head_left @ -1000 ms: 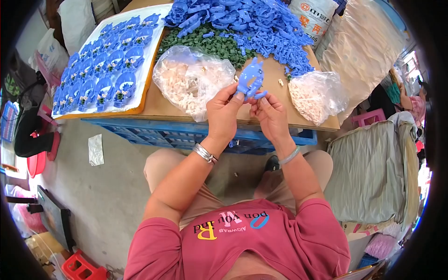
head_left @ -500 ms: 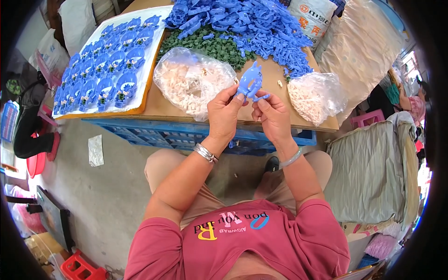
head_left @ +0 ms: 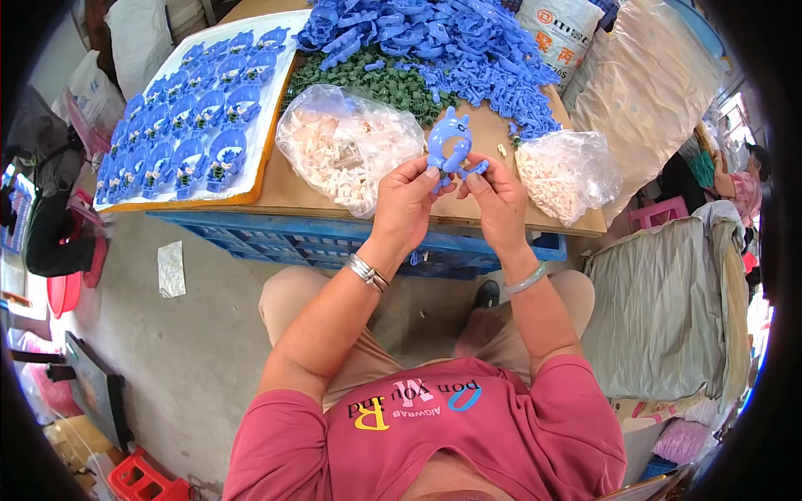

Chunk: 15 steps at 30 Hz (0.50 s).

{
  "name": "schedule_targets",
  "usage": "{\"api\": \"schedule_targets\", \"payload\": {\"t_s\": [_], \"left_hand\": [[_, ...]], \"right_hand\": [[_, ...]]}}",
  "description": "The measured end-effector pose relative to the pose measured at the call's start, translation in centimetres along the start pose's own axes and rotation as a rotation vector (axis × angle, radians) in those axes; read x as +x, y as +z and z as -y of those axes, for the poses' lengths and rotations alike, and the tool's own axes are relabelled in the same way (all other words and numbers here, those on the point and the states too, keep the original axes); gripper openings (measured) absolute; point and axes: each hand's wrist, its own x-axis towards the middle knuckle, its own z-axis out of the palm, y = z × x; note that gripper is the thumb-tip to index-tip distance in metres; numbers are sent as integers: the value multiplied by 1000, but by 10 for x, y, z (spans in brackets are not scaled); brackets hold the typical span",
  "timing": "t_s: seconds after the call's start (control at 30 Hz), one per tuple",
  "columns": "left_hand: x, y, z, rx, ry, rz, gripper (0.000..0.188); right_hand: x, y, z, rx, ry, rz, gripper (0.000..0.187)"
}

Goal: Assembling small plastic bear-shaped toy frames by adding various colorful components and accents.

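Over the table's near edge, my left hand (head_left: pixel 403 199) pinches a blue plastic ring-shaped toy part (head_left: pixel 442 144) by its lower end. The part stands upright, with pointed tips on top and an opening through its middle. My right hand (head_left: pixel 500 205) has thumb and fingers closed on a small blue plastic piece (head_left: pixel 476 169) beside the ring's lower right. Whether the two pieces touch is hidden by the fingertips. Just left of my hands lies a clear bag of cream-coloured small parts (head_left: pixel 347 150); a second such bag (head_left: pixel 564 171) sits to the right.
A white tray (head_left: pixel 280 63) at the left holds rows of blue toy pieces with small figures. Blue parts (head_left: pixel 418 42) and green parts (head_left: pixel 363 83) are heaped at the back of the table (head_left: pixel 535 219). Below is a blue crate (head_left: pixel 251 238). Sacks stand behind; people sit at both sides.
The blue ring-shaped part has turned, so its opening faces me more. My right hand has shifted slightly right, keeping its pinch.
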Motion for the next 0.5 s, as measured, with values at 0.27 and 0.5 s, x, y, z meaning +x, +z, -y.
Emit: {"api": "schedule_targets", "payload": {"t_s": [0.27,0.5], "left_hand": [[2,3,-1,-143,13,-23,22],[2,-3,0,-93,-4,23,27]], "right_hand": [[-5,3,-4,-60,-71,-62,28],[4,1,0,25,-69,23,28]]}}
